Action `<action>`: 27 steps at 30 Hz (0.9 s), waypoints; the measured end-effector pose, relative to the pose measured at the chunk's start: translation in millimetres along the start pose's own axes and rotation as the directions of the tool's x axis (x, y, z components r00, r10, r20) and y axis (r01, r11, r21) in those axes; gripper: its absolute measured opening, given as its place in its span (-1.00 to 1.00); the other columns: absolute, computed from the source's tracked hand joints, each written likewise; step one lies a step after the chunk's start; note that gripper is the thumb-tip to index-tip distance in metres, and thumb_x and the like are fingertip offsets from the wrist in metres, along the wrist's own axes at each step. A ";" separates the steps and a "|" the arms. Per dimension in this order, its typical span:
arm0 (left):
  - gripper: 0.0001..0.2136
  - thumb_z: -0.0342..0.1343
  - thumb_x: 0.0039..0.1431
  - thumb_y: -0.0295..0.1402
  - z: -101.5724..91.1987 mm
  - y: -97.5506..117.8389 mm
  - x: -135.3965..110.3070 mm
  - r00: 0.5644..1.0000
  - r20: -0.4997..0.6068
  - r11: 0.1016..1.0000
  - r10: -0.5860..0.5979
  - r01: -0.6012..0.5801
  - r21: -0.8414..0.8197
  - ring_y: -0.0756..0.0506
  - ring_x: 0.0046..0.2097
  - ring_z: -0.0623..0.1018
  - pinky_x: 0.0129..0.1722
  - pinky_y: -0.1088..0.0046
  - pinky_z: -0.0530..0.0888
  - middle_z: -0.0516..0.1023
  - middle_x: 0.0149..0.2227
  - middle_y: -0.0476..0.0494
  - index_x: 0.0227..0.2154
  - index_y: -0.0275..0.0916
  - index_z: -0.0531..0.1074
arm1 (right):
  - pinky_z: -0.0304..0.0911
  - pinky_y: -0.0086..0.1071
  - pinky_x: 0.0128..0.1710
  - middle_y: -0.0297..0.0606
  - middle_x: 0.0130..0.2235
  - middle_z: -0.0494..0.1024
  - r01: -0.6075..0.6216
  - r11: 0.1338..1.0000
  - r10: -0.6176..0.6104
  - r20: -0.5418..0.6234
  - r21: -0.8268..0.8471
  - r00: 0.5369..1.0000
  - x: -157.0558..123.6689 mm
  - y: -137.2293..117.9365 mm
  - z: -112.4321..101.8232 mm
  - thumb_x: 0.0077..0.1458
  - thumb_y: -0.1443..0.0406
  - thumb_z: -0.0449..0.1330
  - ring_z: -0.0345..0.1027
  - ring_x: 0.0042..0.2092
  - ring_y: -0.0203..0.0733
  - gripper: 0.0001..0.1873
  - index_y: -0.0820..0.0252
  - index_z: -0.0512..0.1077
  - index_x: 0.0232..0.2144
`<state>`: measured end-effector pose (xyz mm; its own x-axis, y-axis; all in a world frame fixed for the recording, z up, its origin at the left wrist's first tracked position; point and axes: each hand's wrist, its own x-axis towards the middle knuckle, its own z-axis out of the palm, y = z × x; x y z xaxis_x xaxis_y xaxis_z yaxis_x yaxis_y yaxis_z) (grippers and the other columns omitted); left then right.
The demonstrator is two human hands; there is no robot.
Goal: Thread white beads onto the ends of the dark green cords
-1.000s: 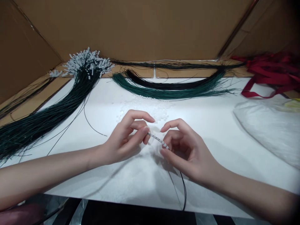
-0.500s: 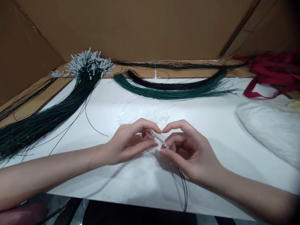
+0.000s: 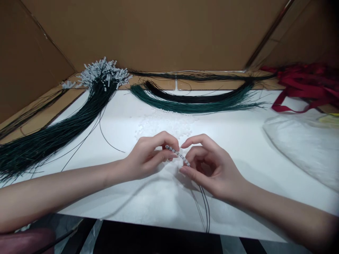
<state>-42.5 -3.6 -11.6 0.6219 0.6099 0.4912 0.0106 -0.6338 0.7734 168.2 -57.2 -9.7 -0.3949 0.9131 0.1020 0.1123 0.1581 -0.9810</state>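
Observation:
Between my hands is a short strand of white beads (image 3: 183, 158) on dark wire, slanting down to the right. My left hand (image 3: 150, 153) reaches in from the left, thumb and forefinger closed around the strand's upper part. With thumb and bent fingers, my right hand (image 3: 215, 169) grips its lower end; the right forefinger is arched above, close to the left fingertips. Two thin dark wires (image 3: 205, 208) trail from beneath my right hand toward the table's front edge. Loose white beads (image 3: 166, 123) lie scattered on the white tabletop (image 3: 235, 132) just beyond my hands.
A thick bundle of dark green wires (image 3: 71, 127) with white beaded tips (image 3: 103, 74) lies at left. Black wires (image 3: 190, 97) and green wires (image 3: 185, 106) curve across the back. Red ribbon (image 3: 304, 88) and a clear plastic bag (image 3: 304, 141) are at right. Cardboard walls (image 3: 169, 31) stand behind.
My left thumb and forefinger have closed in on the beaded strand, whose upper end now shows above them. My right hand has barely moved. The view has shifted slightly.

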 end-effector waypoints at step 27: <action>-0.69 0.19 0.22 -0.15 -20.6 142.8 -48.4 0.804 0.495 0.581 -0.329 0.586 -0.565 -0.04 -0.42 0.46 -0.17 0.34 0.40 0.34 -0.53 0.01 -0.11 -0.27 0.45 | 0.41 -0.28 -0.15 -0.28 -0.23 0.65 0.472 0.882 -0.463 -0.211 -0.010 0.861 14.1 -113.8 43.2 0.16 0.38 0.25 0.51 -0.14 -0.15 -0.87 0.06 0.60 -0.33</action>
<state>-87.2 -113.8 83.3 0.8843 0.4634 -0.0578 -0.0720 0.2576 0.9636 110.4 -78.5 96.3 -0.1991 0.7922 0.5769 -0.0780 0.5740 -0.8151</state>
